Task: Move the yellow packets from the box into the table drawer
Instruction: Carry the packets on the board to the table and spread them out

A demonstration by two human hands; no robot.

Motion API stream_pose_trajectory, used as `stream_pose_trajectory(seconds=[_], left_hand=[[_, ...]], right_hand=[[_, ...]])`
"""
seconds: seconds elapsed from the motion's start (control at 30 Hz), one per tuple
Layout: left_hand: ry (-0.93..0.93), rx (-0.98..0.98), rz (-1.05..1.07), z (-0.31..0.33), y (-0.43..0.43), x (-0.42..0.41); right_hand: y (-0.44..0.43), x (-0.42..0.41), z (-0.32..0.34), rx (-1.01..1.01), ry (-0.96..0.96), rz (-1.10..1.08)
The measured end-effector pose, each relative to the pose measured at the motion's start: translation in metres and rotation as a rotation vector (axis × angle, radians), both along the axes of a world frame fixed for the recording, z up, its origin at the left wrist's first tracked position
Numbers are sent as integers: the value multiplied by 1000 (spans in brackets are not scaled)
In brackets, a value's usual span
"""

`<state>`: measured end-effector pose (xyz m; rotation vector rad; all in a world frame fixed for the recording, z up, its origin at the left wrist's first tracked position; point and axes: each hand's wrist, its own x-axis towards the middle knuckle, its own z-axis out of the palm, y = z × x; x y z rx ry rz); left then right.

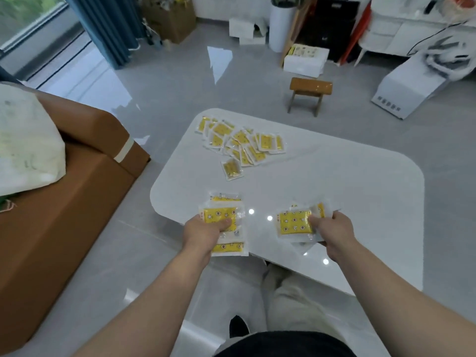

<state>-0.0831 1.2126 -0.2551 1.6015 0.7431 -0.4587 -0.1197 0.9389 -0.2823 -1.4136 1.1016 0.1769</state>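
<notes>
Packets (220,215) in left grip (203,231), right grip (332,233)

near-left packets (220,215): bright yellow, printed with small white stars and round figures; clear whitish wrapper edges
near-right packets (293,224): same yellow, dotted with small dark-and-white round figures
far pile of packets (242,144): yellow centres, white borders
table (334,181): glossy pale grey-white
floor (180,81): grey, shiny
sofa (64,215): tan brown, 1 cream strap
bag on sofa (23,140): off-white with faint yellowish marks
stool (310,86): warm brown top
curtain (110,27): deep blue
trousers (291,300): beige
shoe (238,325): black
</notes>
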Motion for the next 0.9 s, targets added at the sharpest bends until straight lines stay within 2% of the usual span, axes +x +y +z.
stream_pose_trajectory(seconds=[0.3, 0.57, 0.73, 0.9], left_hand=[[134, 23, 23, -93, -85, 167], [174, 59, -21, -205, -153, 280], [198, 68, -19, -266, -179, 317], [253, 63, -16, -306, -203, 343]], right_hand=[[-60, 199, -118, -147, 125, 218], [-98, 358, -210, -235, -36, 489], [-121, 415, -275, -165, -38, 565], [-141, 419, -329, -300, 151, 464]])
